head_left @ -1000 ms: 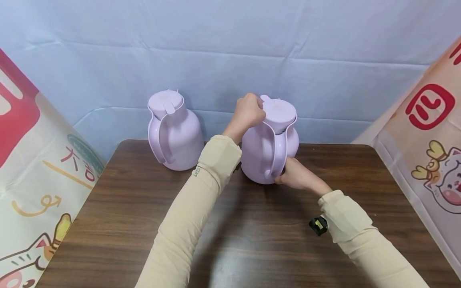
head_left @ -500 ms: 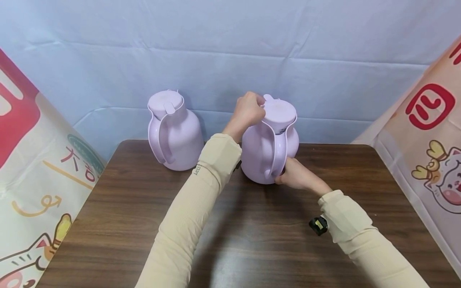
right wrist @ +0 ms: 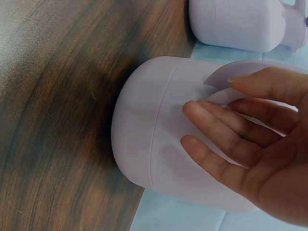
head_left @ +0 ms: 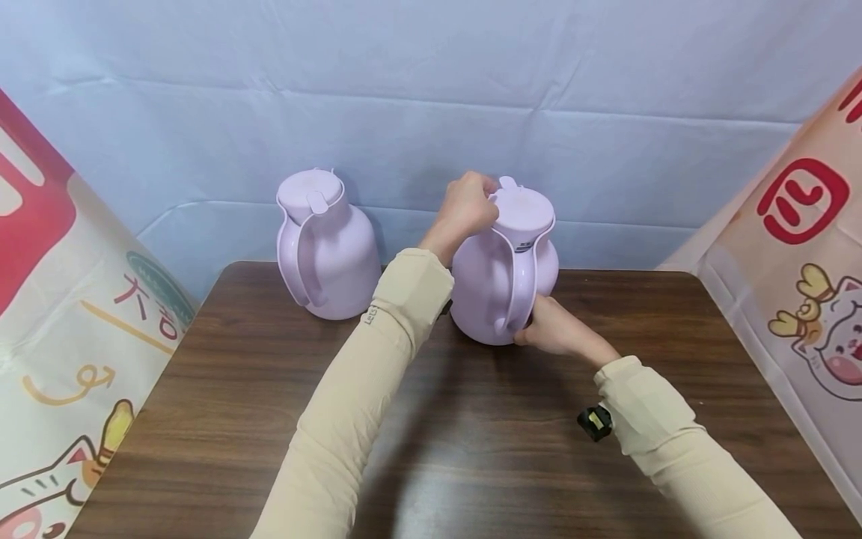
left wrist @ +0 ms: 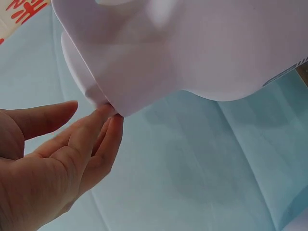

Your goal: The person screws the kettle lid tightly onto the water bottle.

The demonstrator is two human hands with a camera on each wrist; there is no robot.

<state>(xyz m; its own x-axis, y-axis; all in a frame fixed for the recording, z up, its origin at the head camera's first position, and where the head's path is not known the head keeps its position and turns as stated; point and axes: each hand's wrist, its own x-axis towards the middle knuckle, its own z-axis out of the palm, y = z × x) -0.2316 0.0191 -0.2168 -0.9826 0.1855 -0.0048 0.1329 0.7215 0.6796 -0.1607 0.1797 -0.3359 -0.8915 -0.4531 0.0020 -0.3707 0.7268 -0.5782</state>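
Observation:
Two lilac thermos jugs with looped handles stand on the table. At the right jug (head_left: 471, 288), my left hand (head_left: 468, 203) is at the lid (head_left: 524, 208). In the left wrist view its fingertips (left wrist: 115, 122) press at the rim while the thumb stays apart. My right hand (head_left: 555, 327) is low beside the jug's handle (head_left: 521, 288). The right wrist view has its fingers (right wrist: 224, 132) fairly straight against the body, with the thumb by the handle's lower end. The left jug (head_left: 346, 258) stands apart from both hands.
The brown wooden table (head_left: 431, 449) runs back to a pale blue cloth (head_left: 404, 97). Printed cartoon cloths hang at the left (head_left: 74, 314) and right (head_left: 795, 262). A small black device (head_left: 595, 423) is strapped at my right wrist.
The right jug's lid has turned, its tab shifting slightly rightward past my left fingers. A dark label at its neck now shows more. The right hand and the left jug stay put.

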